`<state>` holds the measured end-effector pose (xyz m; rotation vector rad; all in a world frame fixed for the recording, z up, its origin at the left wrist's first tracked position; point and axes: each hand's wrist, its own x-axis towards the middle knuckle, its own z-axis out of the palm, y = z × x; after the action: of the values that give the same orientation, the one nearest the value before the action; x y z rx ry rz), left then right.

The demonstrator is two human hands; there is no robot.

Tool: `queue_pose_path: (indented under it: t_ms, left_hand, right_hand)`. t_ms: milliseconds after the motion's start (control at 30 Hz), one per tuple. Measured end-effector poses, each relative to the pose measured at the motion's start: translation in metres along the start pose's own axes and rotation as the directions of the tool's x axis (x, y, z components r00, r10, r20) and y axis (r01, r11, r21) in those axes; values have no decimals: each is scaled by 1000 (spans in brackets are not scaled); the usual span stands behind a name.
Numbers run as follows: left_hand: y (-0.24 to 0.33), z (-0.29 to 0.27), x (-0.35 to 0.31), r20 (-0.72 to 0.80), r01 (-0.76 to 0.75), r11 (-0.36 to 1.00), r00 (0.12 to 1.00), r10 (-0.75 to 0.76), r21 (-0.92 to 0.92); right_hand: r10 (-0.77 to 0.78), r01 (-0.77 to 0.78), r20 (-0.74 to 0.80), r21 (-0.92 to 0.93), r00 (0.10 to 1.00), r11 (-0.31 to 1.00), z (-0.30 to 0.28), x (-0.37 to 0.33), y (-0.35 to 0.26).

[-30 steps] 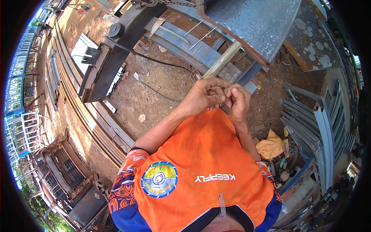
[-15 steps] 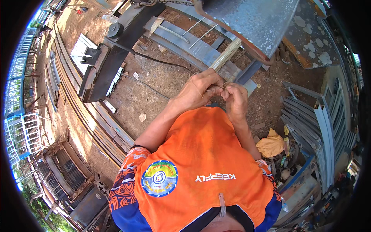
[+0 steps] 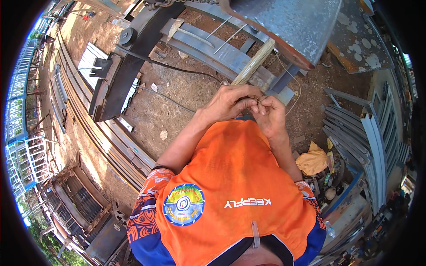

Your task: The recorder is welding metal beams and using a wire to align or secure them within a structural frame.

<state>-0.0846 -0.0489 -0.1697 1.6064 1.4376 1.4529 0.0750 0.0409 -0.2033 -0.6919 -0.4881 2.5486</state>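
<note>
My hands meet in front of my orange shirt, their fingertips pinched together. My left hand (image 3: pixel 231 103) is closed, with its thumb and fingertips on a thin tan cord (image 3: pixel 300 91). Pinching the same cord from the other side is my right hand (image 3: pixel 271 116), also closed. The cord loops out to the right of the hands and up towards a pale wooden stick (image 3: pixel 255 62). That stick slants down behind my left hand, and its lower end is hidden. Where the cord runs between my fingers is too small to make out.
A bluish metal plate (image 3: pixel 293 26) overhangs ahead. Steel beams (image 3: pixel 199 44), a hammer (image 3: pixel 175 29) and a dark beam (image 3: pixel 128 62) with a black cable (image 3: pixel 177 68) lie beyond my hands. Grey metal frames (image 3: pixel 355 137) stack at right, near a yellow cloth (image 3: pixel 313 159). Long bars (image 3: pixel 95 137) lie left.
The cord now swings out in a wide loop to the right of my hands. My fingertips have drawn closer together, and the wooden stick's visible part has shifted slightly left and down.
</note>
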Motion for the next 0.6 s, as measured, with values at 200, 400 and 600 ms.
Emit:
queue_pose_path:
  t_ms: [200,400,600]
  left_hand:
    - [-9,-16,1,161,-88,991,984,72,98]
    - [-13,-16,-6,183,-44,954,983,-12,298]
    - [-30,2,-17,40,-24,924,999,10,381]
  right_hand:
    - [121,-122,29,78,992,989,-2,1,4]
    - [185,-189,54,71,981,979,-6,6,10]
    - [169,-169,-11,14,986,986,5,1,8]
